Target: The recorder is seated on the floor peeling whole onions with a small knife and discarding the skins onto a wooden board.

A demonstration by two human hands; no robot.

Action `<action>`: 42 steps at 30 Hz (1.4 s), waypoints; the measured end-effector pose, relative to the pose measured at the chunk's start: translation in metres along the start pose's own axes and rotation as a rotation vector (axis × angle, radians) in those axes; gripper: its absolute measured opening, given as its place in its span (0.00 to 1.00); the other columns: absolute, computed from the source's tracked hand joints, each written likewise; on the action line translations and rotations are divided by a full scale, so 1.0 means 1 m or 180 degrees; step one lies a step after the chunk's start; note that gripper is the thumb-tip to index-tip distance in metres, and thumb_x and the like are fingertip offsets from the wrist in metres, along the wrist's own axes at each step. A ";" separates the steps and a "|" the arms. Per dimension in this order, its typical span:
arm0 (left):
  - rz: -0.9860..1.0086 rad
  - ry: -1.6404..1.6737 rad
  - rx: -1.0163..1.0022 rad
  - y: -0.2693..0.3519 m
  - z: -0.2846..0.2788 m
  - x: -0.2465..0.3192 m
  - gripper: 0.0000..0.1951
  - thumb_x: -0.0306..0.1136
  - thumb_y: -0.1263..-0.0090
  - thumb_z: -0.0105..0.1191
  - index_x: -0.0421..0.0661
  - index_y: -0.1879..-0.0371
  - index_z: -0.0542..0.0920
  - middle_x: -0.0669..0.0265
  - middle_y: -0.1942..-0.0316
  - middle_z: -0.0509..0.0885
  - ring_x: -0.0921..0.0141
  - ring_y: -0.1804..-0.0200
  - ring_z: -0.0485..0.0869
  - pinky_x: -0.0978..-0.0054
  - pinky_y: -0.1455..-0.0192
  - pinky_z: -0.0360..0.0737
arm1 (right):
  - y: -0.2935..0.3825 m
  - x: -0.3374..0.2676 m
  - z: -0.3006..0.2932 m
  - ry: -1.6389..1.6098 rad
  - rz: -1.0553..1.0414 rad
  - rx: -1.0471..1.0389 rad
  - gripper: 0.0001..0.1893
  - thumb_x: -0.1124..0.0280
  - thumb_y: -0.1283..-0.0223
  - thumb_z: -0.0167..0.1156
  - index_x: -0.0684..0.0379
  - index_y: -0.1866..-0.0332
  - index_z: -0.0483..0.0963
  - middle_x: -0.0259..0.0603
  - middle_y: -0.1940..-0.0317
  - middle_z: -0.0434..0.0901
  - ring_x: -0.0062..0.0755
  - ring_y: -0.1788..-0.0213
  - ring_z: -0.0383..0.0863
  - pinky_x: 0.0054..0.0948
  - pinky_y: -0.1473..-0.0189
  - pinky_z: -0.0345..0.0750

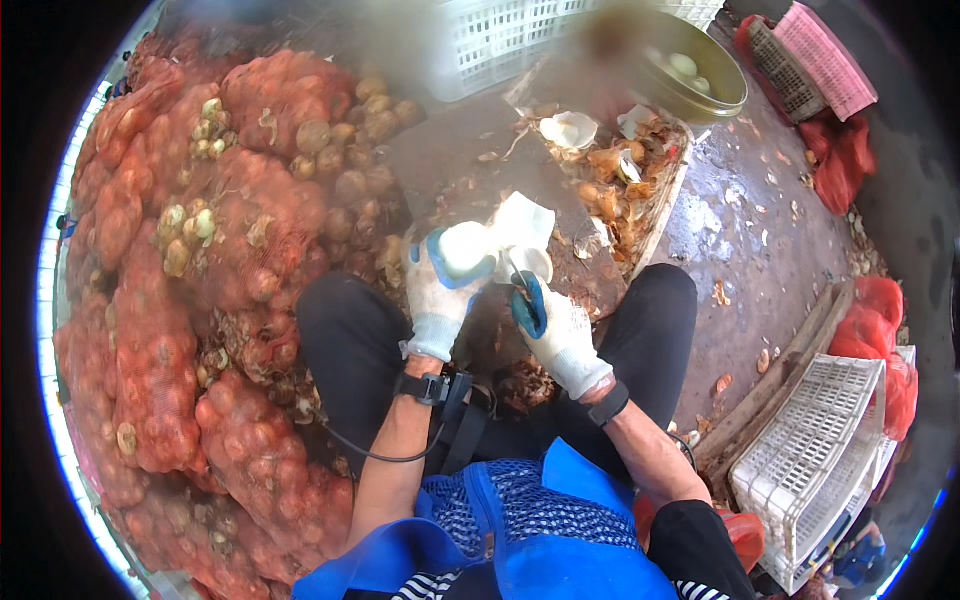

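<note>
My left hand (pixel 448 276), in a white knit glove with a blue palm, holds a peeled white onion (pixel 466 250). Close by on the right, my right hand (pixel 553 322), gloved alike, is closed on a small knife (pixel 516 268), of which only a thin part shows. Pale layers of onion (pixel 523 222) stand out between the onion and the blade, overexposed. Whether they are still joined to the onion I cannot tell. Beyond the hands lie brown onion skins (pixel 609 196) and a cupped white onion layer (pixel 568 130) on a dark board.
Red mesh sacks of onions (pixel 157 360) fill the left, with loose onions (pixel 352 184) beside them. A metal basin (pixel 724 105) with peeled onions and a white plastic crate (pixel 495 45) stand beyond. At right are white crates (pixel 806 442), a wooden plank (pixel 780 367) and a pink crate (pixel 829 60).
</note>
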State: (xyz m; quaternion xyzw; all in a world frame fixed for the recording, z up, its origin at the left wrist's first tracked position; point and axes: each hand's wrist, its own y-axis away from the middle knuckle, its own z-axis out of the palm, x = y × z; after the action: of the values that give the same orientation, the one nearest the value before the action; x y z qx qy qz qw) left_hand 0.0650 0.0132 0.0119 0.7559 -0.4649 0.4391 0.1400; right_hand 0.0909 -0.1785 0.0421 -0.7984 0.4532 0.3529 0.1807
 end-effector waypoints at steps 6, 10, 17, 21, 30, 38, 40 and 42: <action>-0.0147 -0.0168 -0.0051 0.001 -0.001 0.000 0.34 0.29 0.49 0.78 0.40 0.41 0.76 0.56 0.46 0.83 0.61 0.45 0.85 0.65 0.40 0.83 | 0.001 0.004 0.007 0.0198 0.0014 0.0096 0.17 0.63 0.30 0.57 0.55 0.39 0.75 0.51 0.66 0.85 0.54 0.66 0.86 0.47 0.64 0.81; -0.0057 0.0088 -0.0032 -0.001 -0.002 0.005 0.33 0.32 0.48 0.79 0.41 0.43 0.77 0.55 0.48 0.83 0.60 0.47 0.85 0.62 0.42 0.82 | -0.003 -0.001 0.004 0.0354 0.0205 -0.0086 0.18 0.62 0.31 0.58 0.54 0.39 0.74 0.53 0.64 0.85 0.57 0.62 0.86 0.49 0.61 0.80; 0.0376 -0.0673 -0.0204 -0.013 -0.004 0.017 0.30 0.37 0.49 0.78 0.43 0.47 0.80 0.56 0.50 0.82 0.55 0.49 0.82 0.60 0.44 0.81 | -0.025 0.042 0.005 -0.0608 -0.0221 -0.0363 0.10 0.69 0.31 0.54 0.59 0.49 0.75 0.54 0.64 0.84 0.50 0.62 0.86 0.45 0.62 0.79; 0.0638 -0.0898 -0.0593 -0.020 -0.015 0.019 0.30 0.38 0.50 0.77 0.44 0.47 0.80 0.58 0.48 0.81 0.57 0.44 0.79 0.61 0.37 0.77 | -0.026 0.021 -0.022 -0.0372 0.0090 -0.0777 0.07 0.69 0.29 0.51 0.59 0.56 0.74 0.55 0.66 0.83 0.57 0.60 0.84 0.49 0.61 0.76; 0.0845 -0.1022 -0.0833 -0.023 -0.018 0.021 0.31 0.39 0.51 0.75 0.45 0.46 0.80 0.61 0.49 0.82 0.58 0.41 0.77 0.62 0.34 0.75 | -0.034 0.018 -0.020 -0.1023 0.0466 -0.0810 0.12 0.63 0.29 0.52 0.60 0.55 0.75 0.59 0.67 0.83 0.63 0.61 0.83 0.52 0.58 0.76; 0.0920 -0.1130 -0.0815 -0.025 -0.014 0.027 0.32 0.40 0.51 0.76 0.44 0.46 0.79 0.60 0.49 0.81 0.57 0.42 0.79 0.61 0.37 0.78 | -0.035 0.045 -0.016 -0.2451 0.0761 -0.0979 0.09 0.63 0.27 0.52 0.56 0.56 0.75 0.38 0.73 0.77 0.35 0.75 0.76 0.33 0.72 0.73; 0.0856 -0.1150 -0.0823 -0.024 -0.016 0.025 0.32 0.40 0.51 0.76 0.44 0.46 0.79 0.59 0.49 0.81 0.57 0.43 0.79 0.62 0.38 0.78 | -0.032 0.035 -0.022 -0.4145 0.1713 -0.1449 0.07 0.61 0.26 0.53 0.50 0.55 0.73 0.21 0.74 0.70 0.11 0.78 0.68 0.17 0.80 0.64; 0.0925 -0.1315 -0.0679 -0.026 -0.016 0.019 0.32 0.40 0.51 0.76 0.43 0.46 0.78 0.58 0.49 0.81 0.56 0.43 0.80 0.61 0.39 0.79 | -0.031 0.028 -0.027 -0.4097 0.1740 -0.1414 0.07 0.60 0.26 0.53 0.50 0.55 0.73 0.22 0.74 0.70 0.12 0.78 0.68 0.18 0.80 0.64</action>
State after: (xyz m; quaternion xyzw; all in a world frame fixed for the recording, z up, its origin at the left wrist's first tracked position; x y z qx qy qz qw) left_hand 0.0813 0.0254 0.0412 0.7358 -0.6309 0.2396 0.0566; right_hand 0.1378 -0.1959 0.0391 -0.3093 0.3581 0.8680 0.1506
